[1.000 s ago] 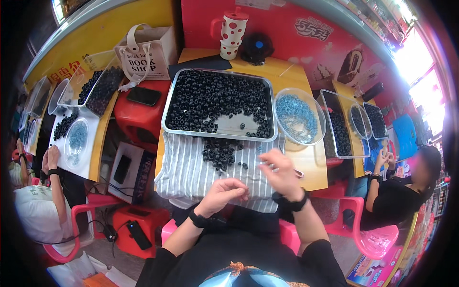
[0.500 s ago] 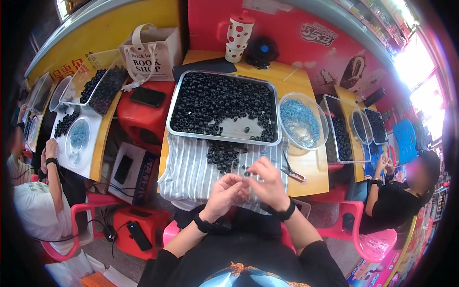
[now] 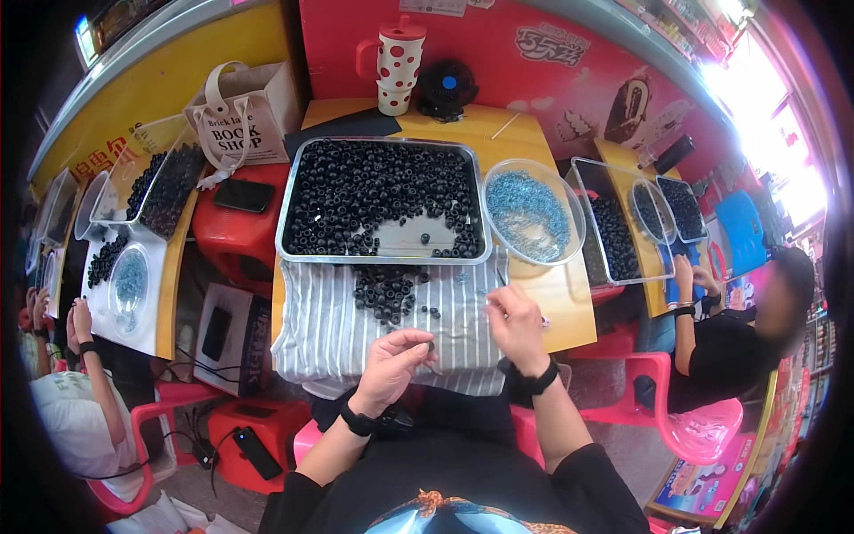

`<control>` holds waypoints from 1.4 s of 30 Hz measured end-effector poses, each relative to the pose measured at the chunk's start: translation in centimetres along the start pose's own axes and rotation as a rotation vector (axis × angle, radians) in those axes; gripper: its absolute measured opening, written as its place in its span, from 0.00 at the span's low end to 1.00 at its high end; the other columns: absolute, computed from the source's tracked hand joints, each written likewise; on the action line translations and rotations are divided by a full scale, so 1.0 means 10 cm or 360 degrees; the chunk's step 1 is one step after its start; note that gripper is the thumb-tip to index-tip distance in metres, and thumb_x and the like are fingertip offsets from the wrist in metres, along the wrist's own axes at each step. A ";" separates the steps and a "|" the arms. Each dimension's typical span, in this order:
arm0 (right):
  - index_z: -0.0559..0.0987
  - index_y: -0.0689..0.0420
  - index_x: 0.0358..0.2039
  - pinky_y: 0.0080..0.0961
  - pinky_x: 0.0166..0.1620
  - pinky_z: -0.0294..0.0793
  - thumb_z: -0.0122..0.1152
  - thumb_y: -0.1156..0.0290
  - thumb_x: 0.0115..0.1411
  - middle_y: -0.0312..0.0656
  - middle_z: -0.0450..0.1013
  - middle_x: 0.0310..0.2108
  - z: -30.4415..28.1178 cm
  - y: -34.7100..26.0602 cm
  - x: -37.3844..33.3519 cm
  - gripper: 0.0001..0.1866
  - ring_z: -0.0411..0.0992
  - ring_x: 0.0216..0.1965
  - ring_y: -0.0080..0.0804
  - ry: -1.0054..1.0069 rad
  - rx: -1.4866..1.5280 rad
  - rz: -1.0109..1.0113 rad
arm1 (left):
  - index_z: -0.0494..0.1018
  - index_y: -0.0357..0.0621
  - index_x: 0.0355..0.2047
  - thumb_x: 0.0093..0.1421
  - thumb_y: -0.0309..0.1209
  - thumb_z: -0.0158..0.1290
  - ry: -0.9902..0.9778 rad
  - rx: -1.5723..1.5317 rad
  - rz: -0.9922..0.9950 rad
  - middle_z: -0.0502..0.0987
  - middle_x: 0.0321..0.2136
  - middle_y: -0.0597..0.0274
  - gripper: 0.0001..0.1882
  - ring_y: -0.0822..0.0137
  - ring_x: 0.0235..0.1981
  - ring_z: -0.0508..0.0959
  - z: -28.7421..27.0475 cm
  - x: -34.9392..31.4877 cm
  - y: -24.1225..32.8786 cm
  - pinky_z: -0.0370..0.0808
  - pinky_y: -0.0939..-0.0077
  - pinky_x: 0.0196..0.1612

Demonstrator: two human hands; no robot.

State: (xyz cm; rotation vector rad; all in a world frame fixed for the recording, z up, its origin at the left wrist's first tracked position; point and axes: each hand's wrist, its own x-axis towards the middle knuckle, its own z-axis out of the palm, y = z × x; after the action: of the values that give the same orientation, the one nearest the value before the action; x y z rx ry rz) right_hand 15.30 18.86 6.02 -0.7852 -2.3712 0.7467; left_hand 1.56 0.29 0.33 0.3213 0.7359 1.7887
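Between thumb and forefinger my left hand (image 3: 389, 372) pinches a small dark bead (image 3: 431, 347), above the near edge of a grey-and-white striped cloth (image 3: 329, 311). My right hand (image 3: 520, 331) is apart from it, over the cloth's right side, fingers curled together; whatever they hold, if anything, is too small to make out. Beside its fingertips lie a few small blue pieces (image 3: 481, 292). A pile of black beads (image 3: 384, 294) rests on the cloth, below a metal tray (image 3: 382, 259) full of black beads. To the tray's right stands a round clear bowl (image 3: 578, 222) with blue pieces inside.
Behind the tray stand a spotted tumbler (image 3: 398, 69) and a black fan (image 3: 445, 89). A tote bag (image 3: 240, 125) and a phone (image 3: 243, 196) are at the left. Co-workers sit at side tables with bead boxes, one a person in black (image 3: 725, 347) at the right.
My right hand has drawn away from my left, to the right, and now covers most of the scissors. The dark bead shows in my left fingers. The whole view has shifted slightly.
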 end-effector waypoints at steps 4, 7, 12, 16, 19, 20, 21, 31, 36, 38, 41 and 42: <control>0.78 0.59 0.32 0.40 0.33 0.70 0.61 0.77 0.51 0.48 0.71 0.28 -0.07 0.12 0.15 0.06 0.73 0.31 0.51 -0.0130 -0.0235 0.0042 | 0.75 0.35 0.45 0.63 0.23 0.53 0.0008 -0.0013 0.0009 0.79 0.36 0.58 0.11 0.67 0.36 0.80 0.03 0.01 0.01 0.75 0.76 0.41; 0.78 0.59 0.32 0.41 0.34 0.70 0.61 0.75 0.52 0.48 0.71 0.29 -0.04 0.10 0.19 0.06 0.73 0.31 0.51 -0.0193 -0.0359 -0.0007 | 0.75 0.35 0.45 0.63 0.22 0.53 0.0043 0.0072 0.0004 0.79 0.35 0.59 0.10 0.68 0.35 0.80 0.05 0.00 0.02 0.75 0.77 0.40; 0.76 0.60 0.30 0.40 0.34 0.71 0.60 0.76 0.52 0.49 0.71 0.29 0.01 0.06 0.12 0.05 0.73 0.31 0.50 -0.0299 -0.0019 0.0002 | 0.76 0.34 0.42 0.60 0.18 0.53 0.0167 0.0833 0.0375 0.76 0.35 0.62 0.10 0.70 0.32 0.78 0.20 0.04 0.09 0.74 0.79 0.35; 0.75 0.62 0.30 0.36 0.33 0.71 0.61 0.77 0.52 0.49 0.71 0.28 0.07 -0.10 -0.07 0.05 0.73 0.29 0.47 -0.0392 0.0301 0.0072 | 0.76 0.35 0.42 0.56 0.16 0.55 0.0311 0.1970 0.0822 0.73 0.36 0.58 0.12 0.71 0.29 0.77 0.21 0.12 0.18 0.73 0.80 0.31; 0.75 0.63 0.31 0.34 0.32 0.71 0.61 0.78 0.53 0.48 0.72 0.27 0.10 -0.20 -0.16 0.05 0.74 0.28 0.45 -0.0399 0.0385 0.0109 | 0.76 0.36 0.42 0.54 0.17 0.56 0.0362 0.2133 0.0963 0.73 0.37 0.56 0.14 0.70 0.28 0.76 0.30 0.13 0.15 0.72 0.80 0.30; 0.75 0.63 0.31 0.33 0.32 0.71 0.61 0.78 0.53 0.49 0.72 0.27 0.11 -0.22 -0.18 0.05 0.74 0.28 0.45 -0.0408 0.0412 0.0125 | 0.76 0.36 0.42 0.54 0.17 0.56 0.0351 0.2078 0.0958 0.73 0.37 0.56 0.14 0.69 0.28 0.76 0.37 0.11 0.15 0.73 0.80 0.29; 0.75 0.63 0.31 0.33 0.31 0.71 0.61 0.78 0.54 0.49 0.72 0.27 0.11 -0.24 -0.20 0.05 0.73 0.28 0.45 -0.0417 0.0438 0.0142 | 0.76 0.36 0.43 0.54 0.17 0.56 0.0340 0.2023 0.0952 0.73 0.37 0.56 0.14 0.69 0.28 0.76 0.43 0.10 0.15 0.73 0.79 0.29; 0.76 0.64 0.35 0.17 0.33 0.71 0.57 0.80 0.62 0.31 0.73 0.30 0.17 -0.10 -0.38 0.02 0.70 0.31 0.16 -0.0571 0.1328 0.0621 | 0.76 0.34 0.38 0.60 0.19 0.53 0.0075 0.1487 0.0608 0.75 0.30 0.59 0.06 0.74 0.25 0.76 0.36 0.23 -0.11 0.72 0.82 0.26; 0.75 0.63 0.34 0.21 0.32 0.70 0.58 0.81 0.59 0.40 0.73 0.27 0.21 -0.14 -0.41 0.03 0.71 0.28 0.23 -0.0340 0.1042 0.0382 | 0.76 0.33 0.36 0.62 0.20 0.51 0.0108 0.1641 0.0693 0.75 0.28 0.60 0.05 0.75 0.21 0.76 0.39 0.25 -0.11 0.71 0.82 0.24; 0.75 0.64 0.33 0.24 0.32 0.71 0.58 0.82 0.57 0.43 0.73 0.27 0.22 -0.14 -0.40 0.03 0.72 0.27 0.29 -0.0250 0.0807 0.0189 | 0.76 0.32 0.35 0.62 0.20 0.52 0.0146 0.1707 0.0745 0.74 0.27 0.61 0.04 0.75 0.20 0.76 0.38 0.27 -0.11 0.71 0.82 0.24; 0.74 0.64 0.33 0.27 0.32 0.71 0.58 0.84 0.56 0.46 0.72 0.27 0.19 -0.16 -0.37 0.05 0.73 0.28 0.38 -0.0191 0.0669 0.0098 | 0.76 0.32 0.35 0.63 0.20 0.52 0.0195 0.1727 0.0772 0.74 0.26 0.61 0.05 0.74 0.20 0.76 0.41 0.29 -0.11 0.71 0.82 0.23; 0.74 0.64 0.33 0.28 0.32 0.71 0.58 0.84 0.55 0.47 0.71 0.27 0.19 -0.15 -0.37 0.05 0.74 0.28 0.39 -0.0183 0.0692 0.0109 | 0.76 0.32 0.35 0.63 0.20 0.51 0.0190 0.1730 0.0787 0.74 0.25 0.61 0.05 0.74 0.20 0.76 0.40 0.30 -0.11 0.71 0.82 0.23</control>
State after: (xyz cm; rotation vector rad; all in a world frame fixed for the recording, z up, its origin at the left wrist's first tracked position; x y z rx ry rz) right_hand 16.10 14.80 4.54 -0.6503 -2.1673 1.3094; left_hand 3.57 4.58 2.33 1.1963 1.8055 1.6900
